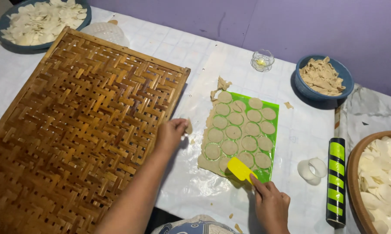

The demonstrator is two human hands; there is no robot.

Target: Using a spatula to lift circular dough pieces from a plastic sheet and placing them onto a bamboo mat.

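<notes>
A yellow scraper [241, 169] is gripped by the right hand [271, 203], fingers curled tight round its handle end, the blade laid on the near edge of the rolled dough sheet [238, 130]. The dough sheet is spread on a green mat [273, 108] at the middle of the white-covered table [160, 43]; round discs are cut into it in rows, with ragged trimmings left along its left and top edges. A small piece of dough [189, 126] is pinched by the left hand [169, 134], fingers closed loosely round it, held just left of the sheet and beside the right edge of a large woven bamboo tray [74, 121]. A white ring cutter [312, 169] is lying on the table right of the mat, near a black and green striped rolling pin [336, 182]. A blue bowl of dough scraps [323, 78] is set at the far right, a small glass dish [262, 60] just left of it. Thin white discs are heaped in a basket [355, 173] at the right edge and in a blue plate [7, 21] at the far left.
</notes>
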